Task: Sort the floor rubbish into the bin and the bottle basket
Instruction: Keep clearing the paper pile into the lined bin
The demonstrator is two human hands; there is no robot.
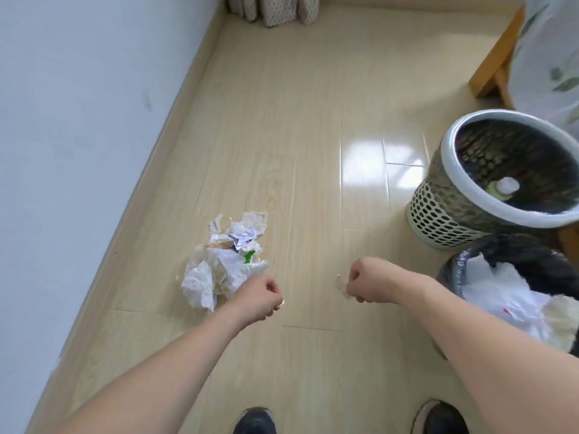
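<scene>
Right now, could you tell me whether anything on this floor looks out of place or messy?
Yes: a heap of crumpled paper and wrappers lies on the wooden floor near the wall, left of the perforated basket and the lined bin. The left hand is beside it.

Both bare arms reach forward, left hand [260, 297] fisted, right hand [366, 281] curled, perhaps pinching something clear.

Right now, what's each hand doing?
Left hand: curled round something small, unclear what.
Right hand: pinching a clear plastic scrap.
</scene>
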